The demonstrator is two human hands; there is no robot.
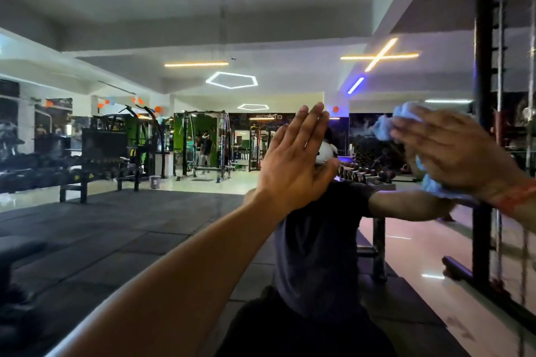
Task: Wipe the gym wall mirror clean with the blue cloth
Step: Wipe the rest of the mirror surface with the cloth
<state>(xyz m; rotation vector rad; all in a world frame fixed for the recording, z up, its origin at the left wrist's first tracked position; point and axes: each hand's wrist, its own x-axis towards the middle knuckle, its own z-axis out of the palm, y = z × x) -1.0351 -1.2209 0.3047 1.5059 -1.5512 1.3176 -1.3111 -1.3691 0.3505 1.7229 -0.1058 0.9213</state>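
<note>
The wall mirror point(179, 211) fills nearly the whole view and reflects the gym hall and me. My left hand point(295, 162) lies flat against the glass at the centre, fingers straight and pointing up. To its right, my right hand point(452, 153) presses the crumpled blue cloth point(388, 124) against the mirror with spread fingers. That hand is motion-blurred. The cloth shows above and below the palm, and its middle is hidden under the hand.
A black upright machine frame point(484, 130) with cables stands close at the right edge. In the reflection, dumbbell racks point(72, 174) line the left wall, black rubber mats cover the floor, and cable machines stand far back.
</note>
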